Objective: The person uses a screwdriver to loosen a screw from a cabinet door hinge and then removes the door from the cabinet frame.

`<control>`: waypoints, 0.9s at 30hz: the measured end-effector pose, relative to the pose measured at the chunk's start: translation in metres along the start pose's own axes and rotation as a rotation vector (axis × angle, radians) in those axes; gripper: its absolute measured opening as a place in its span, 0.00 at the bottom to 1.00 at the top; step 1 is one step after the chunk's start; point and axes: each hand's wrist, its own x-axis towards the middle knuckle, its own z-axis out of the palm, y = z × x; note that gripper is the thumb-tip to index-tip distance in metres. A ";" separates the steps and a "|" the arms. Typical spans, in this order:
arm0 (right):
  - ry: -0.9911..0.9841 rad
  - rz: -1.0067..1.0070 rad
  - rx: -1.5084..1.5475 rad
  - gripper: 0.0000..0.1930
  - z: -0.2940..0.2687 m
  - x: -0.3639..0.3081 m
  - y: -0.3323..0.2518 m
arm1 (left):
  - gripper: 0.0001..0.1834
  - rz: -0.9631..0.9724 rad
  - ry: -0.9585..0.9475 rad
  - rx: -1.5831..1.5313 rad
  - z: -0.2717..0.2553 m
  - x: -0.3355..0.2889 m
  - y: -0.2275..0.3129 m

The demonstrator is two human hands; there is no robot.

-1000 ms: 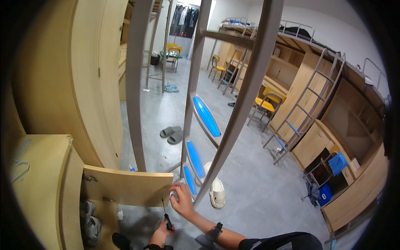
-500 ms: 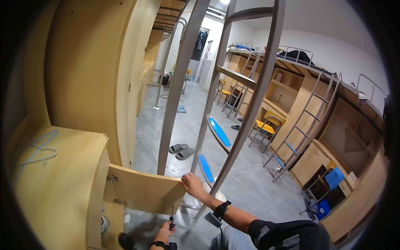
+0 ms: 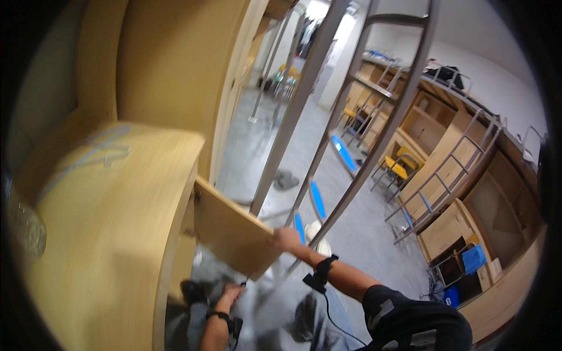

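A wooden cabinet door [image 3: 231, 231] stands swung open from the desk cabinet in front of me. My right hand [image 3: 287, 240] is closed on the door's outer top corner. Below the door's lower edge, my left hand [image 3: 233, 292] is closed round a screwdriver [image 3: 244, 284]. Only a small dark part of that tool shows, close to the door's bottom edge, and motion blurs it. Whether its tip touches the door I cannot tell. Black straps with small devices sit on both of my wrists.
A wooden desktop [image 3: 123, 216] at left bears a blue wire hanger [image 3: 88, 155] and a clear plastic bottle [image 3: 26, 225]. A metal ladder [image 3: 374, 152] with blue treads rises just beyond the door. Grey slippers [image 3: 285, 180] lie on the floor; yellow chairs [image 3: 404, 164] stand farther off.
My view has shifted, so the desk, door and ladder sit farther right in the picture. Both hands stay closed, the right on the door; the screwdriver shows less than before. The bottle has come into view.
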 end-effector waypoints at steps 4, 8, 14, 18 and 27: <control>0.007 0.043 -0.042 0.24 0.004 -0.014 -0.029 | 0.14 0.266 0.176 0.624 -0.027 -0.001 -0.012; 0.175 -0.010 0.010 0.19 0.004 -0.017 -0.029 | 0.15 0.248 0.257 0.675 -0.051 -0.015 0.001; 0.047 0.031 0.059 0.19 -0.003 -0.019 -0.051 | 0.15 0.024 0.029 0.662 -0.096 -0.077 -0.004; 0.052 0.046 0.023 0.18 -0.006 -0.032 -0.060 | 0.11 0.094 -0.066 0.131 -0.056 -0.154 0.028; -0.036 -0.051 0.400 0.20 0.026 -0.074 -0.069 | 0.15 0.578 0.728 0.393 0.024 -0.425 0.154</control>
